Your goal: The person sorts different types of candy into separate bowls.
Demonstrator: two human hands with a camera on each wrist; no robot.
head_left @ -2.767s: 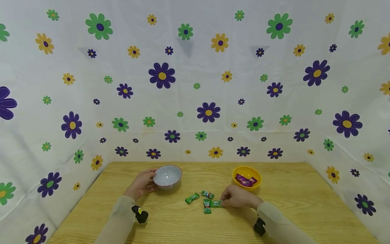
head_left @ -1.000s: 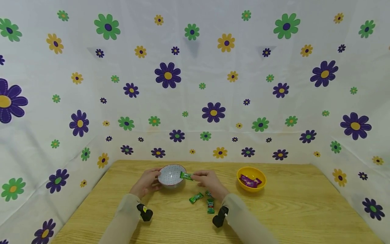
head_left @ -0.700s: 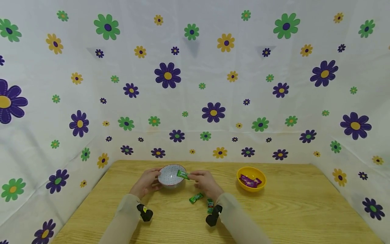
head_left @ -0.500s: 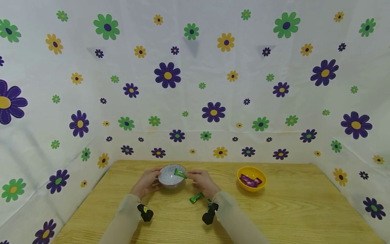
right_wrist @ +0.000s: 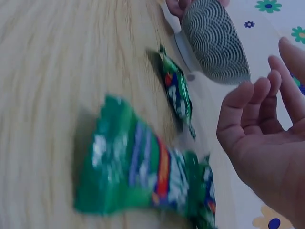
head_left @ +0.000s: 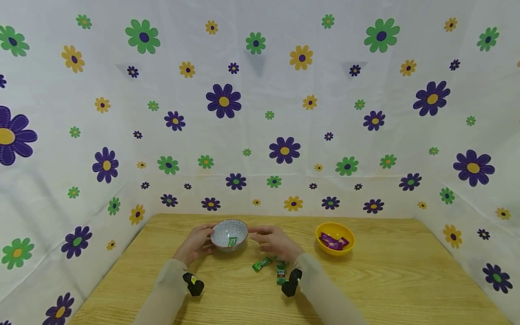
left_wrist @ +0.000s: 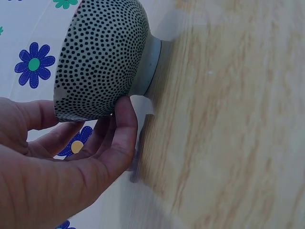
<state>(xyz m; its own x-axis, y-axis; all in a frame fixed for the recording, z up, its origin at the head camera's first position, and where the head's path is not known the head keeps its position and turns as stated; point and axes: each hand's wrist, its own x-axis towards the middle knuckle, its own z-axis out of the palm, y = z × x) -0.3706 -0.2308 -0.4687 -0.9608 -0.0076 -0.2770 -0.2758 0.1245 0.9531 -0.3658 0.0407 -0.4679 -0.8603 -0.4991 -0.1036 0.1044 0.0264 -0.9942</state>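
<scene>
My left hand [head_left: 196,243] grips a patterned bowl [head_left: 222,228] at its left side, thumb at the rim and fingers under the wall. In the left wrist view the dotted outside of this bowl [left_wrist: 105,57] shows above the fingers. One green wrapped candy [head_left: 232,242] lies inside it. To the bowl's right, my right hand [head_left: 276,241] holds nothing; its fingers are loosely bent, as the right wrist view shows. Below that hand lie green candies on the table, one slanted candy [head_left: 262,263], one upright candy [head_left: 280,274] and one partly hidden candy [head_left: 280,259].
A yellow bowl [head_left: 348,247] with several purple wrapped candies [head_left: 332,242] stands to the right of my right hand. The wooden table [head_left: 398,271] ends at a white flowered curtain [head_left: 260,189] behind the bowls.
My right hand picked up a green candy from the table, carried it left to the patterned bowl and let go; the candy now lies inside. It has since drawn slightly right. The left hand keeps its grip.
</scene>
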